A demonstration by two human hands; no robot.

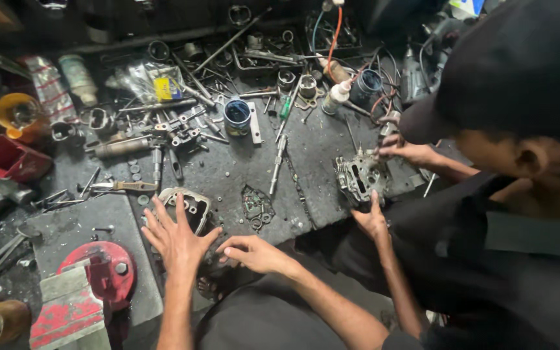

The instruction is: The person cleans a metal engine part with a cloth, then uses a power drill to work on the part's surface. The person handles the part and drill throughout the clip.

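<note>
Our left hand [177, 238] lies splayed, gripping nothing, fingertips touching the metal cover [188, 206]; our right hand [254, 254] curls loosely beside it, apparently empty. A co-worker's hands [372, 220] flank the engine block [360, 176].

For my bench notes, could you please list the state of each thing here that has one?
Left hand: open, fingers spread, resting on the metal cover.
Right hand: empty, fingertips down on the bench.
Metal cover: lying flat, open side up.
Blue tin: upright, lid off.
Engine casting: held by a co-worker's hands.
</note>
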